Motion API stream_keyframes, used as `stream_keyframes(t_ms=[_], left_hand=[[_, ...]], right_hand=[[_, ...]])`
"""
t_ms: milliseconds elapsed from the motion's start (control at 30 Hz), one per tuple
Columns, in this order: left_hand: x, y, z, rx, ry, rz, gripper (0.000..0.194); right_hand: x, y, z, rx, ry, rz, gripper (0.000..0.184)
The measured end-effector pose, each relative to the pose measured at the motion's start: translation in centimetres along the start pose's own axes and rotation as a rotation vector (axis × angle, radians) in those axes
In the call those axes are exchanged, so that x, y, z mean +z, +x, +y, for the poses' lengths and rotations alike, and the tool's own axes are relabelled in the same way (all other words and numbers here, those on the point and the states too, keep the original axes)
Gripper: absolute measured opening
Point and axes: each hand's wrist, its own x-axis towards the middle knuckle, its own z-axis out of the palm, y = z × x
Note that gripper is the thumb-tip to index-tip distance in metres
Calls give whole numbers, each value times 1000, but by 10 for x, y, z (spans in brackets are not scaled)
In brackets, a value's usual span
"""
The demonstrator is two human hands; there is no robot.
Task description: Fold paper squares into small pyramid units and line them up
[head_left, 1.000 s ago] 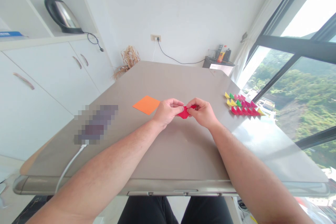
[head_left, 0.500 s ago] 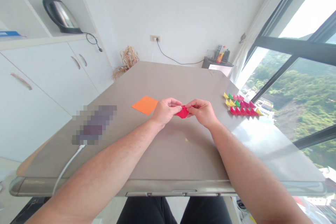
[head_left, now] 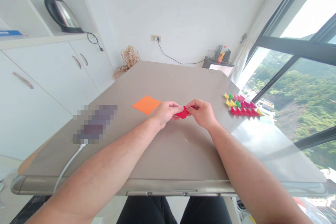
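Between my two hands, just above the table's middle, is a small red piece of folded paper. My left hand pinches its left side, with the thumb on top. The fingers of my right hand are closed on its upper right edge. My fingertips hide part of its folds. An orange square sheet of paper lies flat on the table, just left of my left hand. Small folded paper boats in red, pink, yellow and green stand in rows on the right.
The grey table spans the view. A blurred-out dark device with a white cable lies on the left. A kettle stands on the shelf. Bottles stand on a dark cabinet at the back right, near the window.
My left hand has shifted slightly right and down, turning the red paper a little. The right hand keeps its pinch in nearly the same place.
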Motion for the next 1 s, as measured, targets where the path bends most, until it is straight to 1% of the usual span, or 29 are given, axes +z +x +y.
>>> stream_keyframes(t_ms=[100, 200, 367, 500, 600, 700, 867, 933, 1000], left_hand=[[-1, 1, -2, 55, 26, 21, 24], [-2, 3, -2, 68, 34, 37, 21], [-2, 1, 1, 82, 27, 40, 20], [-2, 1, 2, 99, 26, 42, 19], [-2, 3, 1, 105, 27, 55, 19], [-1, 3, 0, 120, 27, 78, 20], [0, 2, -1, 225, 102, 159, 19], [1, 1, -1, 270, 158, 186, 21], [1, 1, -1, 301, 208, 203, 22]], right_hand=[[-3, 3, 3, -8, 65, -31, 6], [-7, 4, 4, 2, 126, -66, 9], [-9, 5, 1, 25, 275, -51, 9], [-9, 4, -3, 72, 344, -50, 12], [-9, 3, -4, 97, 366, -61, 14], [-8, 2, -6, 93, 366, -69, 20], [-2, -1, -12, 98, 374, -5, 37], [-1, -1, -12, 116, 356, -9, 36], [-1, -1, -11, 120, 333, -33, 29]])
